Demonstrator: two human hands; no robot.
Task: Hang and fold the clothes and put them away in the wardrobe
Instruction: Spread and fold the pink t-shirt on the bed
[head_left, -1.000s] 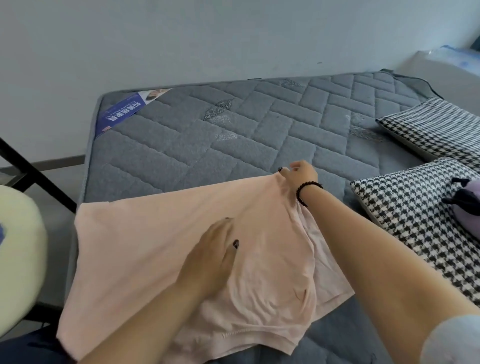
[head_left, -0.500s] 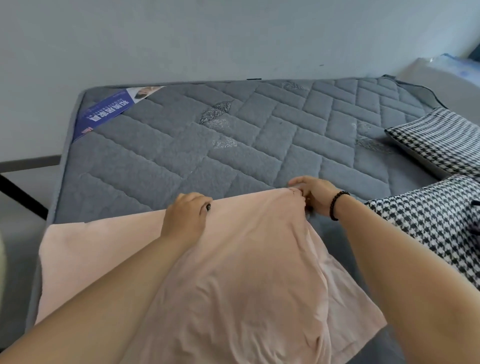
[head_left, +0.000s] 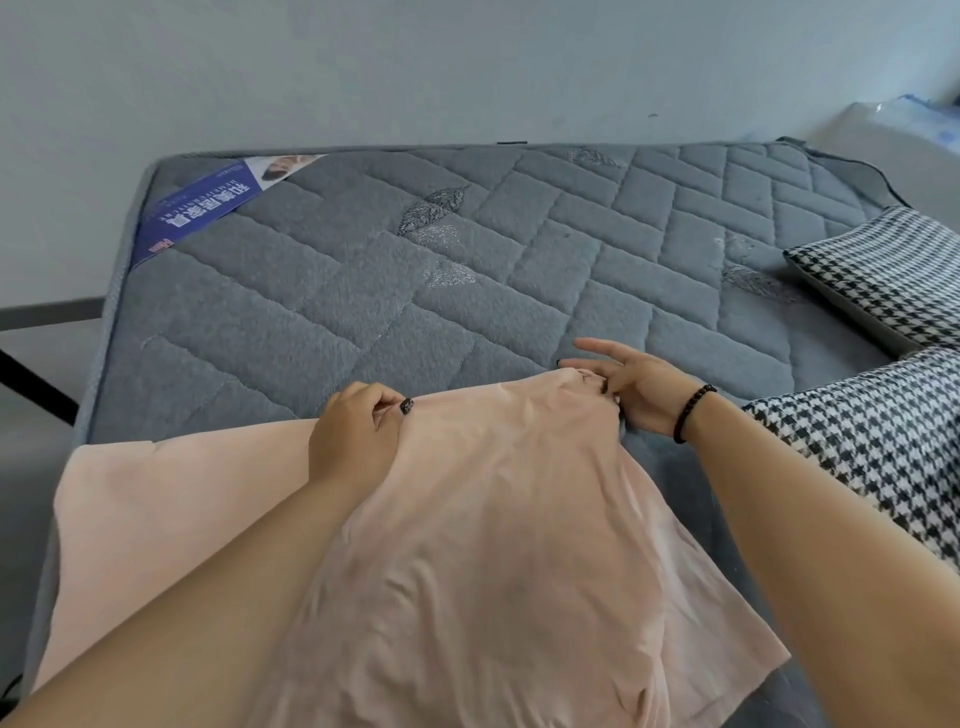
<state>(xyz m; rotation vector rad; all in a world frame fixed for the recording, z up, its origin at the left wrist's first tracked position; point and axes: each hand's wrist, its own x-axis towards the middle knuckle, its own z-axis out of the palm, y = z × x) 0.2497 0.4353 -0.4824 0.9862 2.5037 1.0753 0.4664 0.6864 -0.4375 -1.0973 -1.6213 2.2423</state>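
Head view: pale pink garment (head_left: 498, 545), soft and lightly wrinkled, spread across lower centre on grey quilted mattress (head_left: 363, 291). Left hand (head_left: 358, 441) pinching its top edge; right hand (head_left: 634, 395) pinching upper right corner, other fingers splayed.

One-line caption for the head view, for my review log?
Left hand grips pink garment top edge on grey mattress; right hand pinches its corner.
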